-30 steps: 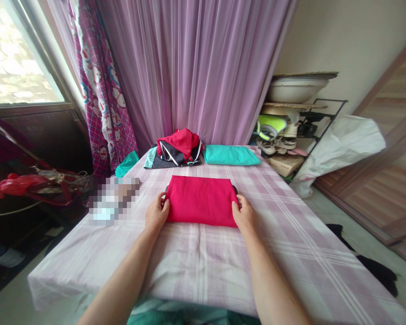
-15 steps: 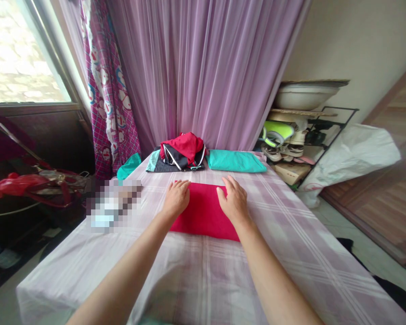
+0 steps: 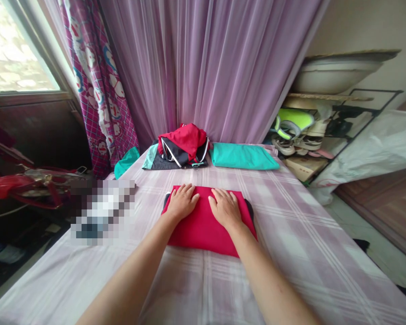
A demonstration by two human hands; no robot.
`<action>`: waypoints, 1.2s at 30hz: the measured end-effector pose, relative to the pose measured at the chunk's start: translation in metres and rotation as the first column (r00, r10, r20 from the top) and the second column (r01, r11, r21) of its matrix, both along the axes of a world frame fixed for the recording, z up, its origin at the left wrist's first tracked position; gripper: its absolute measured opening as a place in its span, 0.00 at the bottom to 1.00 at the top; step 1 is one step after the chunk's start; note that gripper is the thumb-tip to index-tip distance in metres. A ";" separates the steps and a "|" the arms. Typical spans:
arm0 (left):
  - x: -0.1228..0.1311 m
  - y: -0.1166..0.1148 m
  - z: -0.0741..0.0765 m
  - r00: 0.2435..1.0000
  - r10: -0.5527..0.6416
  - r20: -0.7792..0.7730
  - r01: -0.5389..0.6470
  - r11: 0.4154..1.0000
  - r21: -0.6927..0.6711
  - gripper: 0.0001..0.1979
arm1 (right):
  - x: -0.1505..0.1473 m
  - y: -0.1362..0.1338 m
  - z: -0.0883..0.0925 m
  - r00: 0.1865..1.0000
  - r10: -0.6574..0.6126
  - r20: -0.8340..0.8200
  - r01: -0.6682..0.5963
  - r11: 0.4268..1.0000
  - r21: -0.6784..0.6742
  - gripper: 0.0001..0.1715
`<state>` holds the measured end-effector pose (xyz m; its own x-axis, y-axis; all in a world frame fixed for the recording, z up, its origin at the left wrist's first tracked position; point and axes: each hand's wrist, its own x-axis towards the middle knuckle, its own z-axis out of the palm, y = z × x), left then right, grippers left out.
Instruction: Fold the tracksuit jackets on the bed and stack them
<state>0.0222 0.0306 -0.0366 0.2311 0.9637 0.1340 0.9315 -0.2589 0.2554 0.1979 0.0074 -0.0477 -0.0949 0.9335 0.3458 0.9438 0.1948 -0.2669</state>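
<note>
A folded red garment (image 3: 203, 230) lies flat in front of me, with dark edges peeking out at its far left and right corners. My left hand (image 3: 183, 201) rests on its far left part, fingers stretched out and palm down. On the far right part lies my right hand (image 3: 225, 206), likewise flat with fingers spread. A strip of bare red cloth separates the two hands. Neither hand grips anything. The kind of garment cannot be made out in its folded state.
Plaid cloth covers the table (image 3: 291, 271). At its far end sit a rumpled red and black garment pile (image 3: 184, 146) and a folded teal cloth (image 3: 243, 156). A blurred-out object (image 3: 103, 212) lies left. Beyond the right edge stands a shoe rack (image 3: 375, 106); purple curtains (image 3: 203, 67) hang behind.
Both hands have come down flat onto the red garment and moved inward from its sides. Dark edges now show at the garment's corners. The camera view has shifted slightly.
</note>
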 end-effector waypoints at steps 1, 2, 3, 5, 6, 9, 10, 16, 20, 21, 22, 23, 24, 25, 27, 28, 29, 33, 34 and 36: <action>-0.002 0.001 -0.001 1.000 -0.011 0.021 0.011 1.000 0.001 0.25 | 0.000 -0.001 0.000 1.000 0.006 -0.004 -0.006 1.000 0.020 0.24; -0.004 0.002 -0.003 0.999 -0.023 0.041 0.023 1.000 0.007 0.25 | 0.000 -0.002 0.001 1.000 0.014 -0.009 -0.014 0.999 0.041 0.24; -0.005 0.002 -0.004 0.998 -0.036 0.055 0.035 0.999 0.019 0.24 | 0.000 -0.002 0.001 1.000 0.023 -0.015 -0.022 0.998 0.060 0.23; -0.006 -0.001 -0.005 0.997 -0.056 0.062 0.052 0.997 0.058 0.24 | 0.000 -0.003 0.000 0.999 0.037 -0.028 -0.035 0.995 0.091 0.23; -0.006 -0.003 -0.005 0.997 -0.061 0.057 0.056 0.995 0.082 0.24 | 0.000 -0.003 -0.001 0.999 0.042 -0.035 -0.038 0.994 0.102 0.23; -0.004 -0.011 -0.001 0.997 -0.069 0.043 0.061 0.986 0.155 0.22 | 0.000 -0.004 -0.002 0.998 0.049 -0.048 -0.043 0.992 0.118 0.22; -0.003 -0.014 0.000 0.996 -0.073 0.045 0.064 0.983 0.171 0.22 | 0.000 -0.004 -0.002 0.997 0.051 -0.051 -0.045 0.992 0.119 0.22; -0.003 -0.017 0.002 0.995 -0.080 0.064 0.067 0.980 0.187 0.21 | 0.001 -0.004 -0.001 0.997 0.051 -0.061 -0.046 0.995 0.088 0.22; -0.003 -0.017 0.003 0.996 -0.079 0.049 0.070 0.984 0.162 0.22 | 0.001 -0.004 0.000 0.997 0.050 -0.059 -0.045 0.995 0.087 0.22; -0.003 -0.017 0.003 0.996 -0.079 0.045 0.071 0.985 0.156 0.22 | 0.001 -0.005 0.000 0.997 0.050 -0.058 -0.044 0.995 0.091 0.22; -0.003 -0.017 0.004 0.996 -0.080 0.044 0.072 0.986 0.152 0.22 | 0.001 -0.005 -0.001 0.997 0.050 -0.058 -0.044 0.994 0.097 0.22; -0.003 -0.017 0.004 0.996 -0.080 0.044 0.072 0.986 0.151 0.22 | 0.001 -0.005 -0.001 0.997 0.050 -0.059 -0.044 0.994 0.103 0.22; -0.003 -0.017 0.005 0.996 -0.080 0.046 0.073 0.986 0.152 0.22 | 0.001 -0.005 -0.001 0.997 0.051 -0.059 -0.044 0.993 0.108 0.22; -0.003 -0.017 0.005 0.996 -0.081 0.047 0.073 0.986 0.152 0.22 | 0.001 -0.005 -0.001 0.997 0.051 -0.060 -0.044 0.993 0.111 0.22; -0.003 -0.017 0.005 0.996 -0.079 0.046 0.071 0.987 0.147 0.22 | 0.001 -0.005 -0.001 0.997 0.052 -0.061 -0.045 0.993 0.110 0.22; -0.003 -0.017 0.005 0.996 -0.077 0.046 0.070 0.988 0.141 0.22 | 0.001 -0.005 -0.001 0.997 0.051 -0.060 -0.045 0.993 0.108 0.22; -0.003 -0.017 0.005 0.996 -0.077 0.046 0.070 0.988 0.136 0.22 | 0.001 -0.005 -0.002 0.997 0.051 -0.059 -0.045 0.993 0.107 0.22; -0.004 -0.016 0.003 0.995 -0.085 0.059 0.076 0.987 0.139 0.22 | 0.001 -0.004 -0.003 0.997 0.055 -0.051 -0.048 0.990 0.130 0.22; -0.004 -0.016 0.003 0.994 -0.088 0.063 0.078 0.987 0.143 0.22 | 0.001 -0.004 -0.003 0.997 0.055 -0.049 -0.047 0.990 0.136 0.22; -0.004 -0.016 0.002 0.993 -0.092 0.068 0.081 0.986 0.149 0.22 | 0.001 -0.004 -0.003 0.998 0.050 -0.047 -0.043 0.989 0.142 0.22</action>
<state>0.0181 0.0143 -0.0344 0.2966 0.9094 0.2914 0.8840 -0.3769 0.2765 0.1989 0.0032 -0.0509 -0.1161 0.8702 0.4788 0.9188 0.2772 -0.2810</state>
